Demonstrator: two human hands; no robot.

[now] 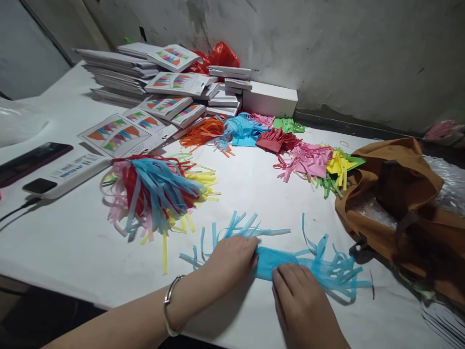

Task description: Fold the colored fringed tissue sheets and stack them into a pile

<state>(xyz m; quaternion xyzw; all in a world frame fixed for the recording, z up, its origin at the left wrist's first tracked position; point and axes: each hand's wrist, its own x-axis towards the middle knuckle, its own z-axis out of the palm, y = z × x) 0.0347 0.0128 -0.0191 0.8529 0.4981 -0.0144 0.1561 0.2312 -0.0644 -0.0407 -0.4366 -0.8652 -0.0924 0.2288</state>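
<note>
A blue tissue paper tassel (274, 261) lies across the white table in front of me, with cut fringe strips spreading from both ends and an uncut band in the middle. My left hand (230, 257) is closed on the left part of that band, its fingertips curled down and partly hidden. The right part of the band is under my right hand (303, 295), whose fingers are bent and pressed together along the near edge. A silver bangle (167, 300) circles my left wrist. Left of my hands sits a pile of blue, red, pink and yellow fringed tassels (156, 189).
Folded fringed tissue pieces (308, 160) in several colours arc along the back. Behind them stand stacked printed packets (178, 83) and a white box (271, 98). A brown bag (390, 194) stands at the right. A phone (34, 162) and white power bank (69, 174) lie left.
</note>
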